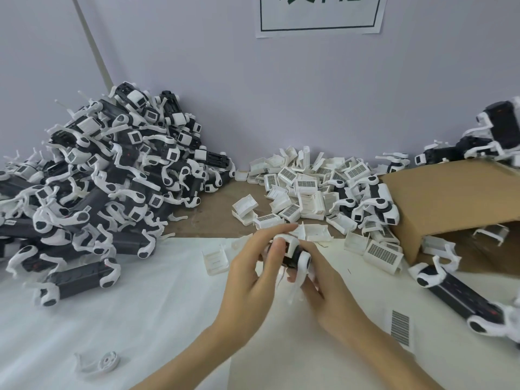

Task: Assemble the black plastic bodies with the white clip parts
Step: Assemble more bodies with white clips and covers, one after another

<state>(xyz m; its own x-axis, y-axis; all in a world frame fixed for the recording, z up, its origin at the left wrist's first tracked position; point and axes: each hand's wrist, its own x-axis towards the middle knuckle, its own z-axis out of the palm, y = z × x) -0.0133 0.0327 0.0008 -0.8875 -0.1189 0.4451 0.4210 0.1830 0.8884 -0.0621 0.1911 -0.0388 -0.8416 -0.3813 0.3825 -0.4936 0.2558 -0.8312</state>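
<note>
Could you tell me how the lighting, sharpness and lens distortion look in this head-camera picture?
Head view: soft, even light, faint shadows; wide-angle lens bends the wall pole and stretches the edges; the left hand and right hand on the black body look slightly smeared.

Black plastic body with white clip part fitted, held mid-table – loose white clips heaped behind
</note>
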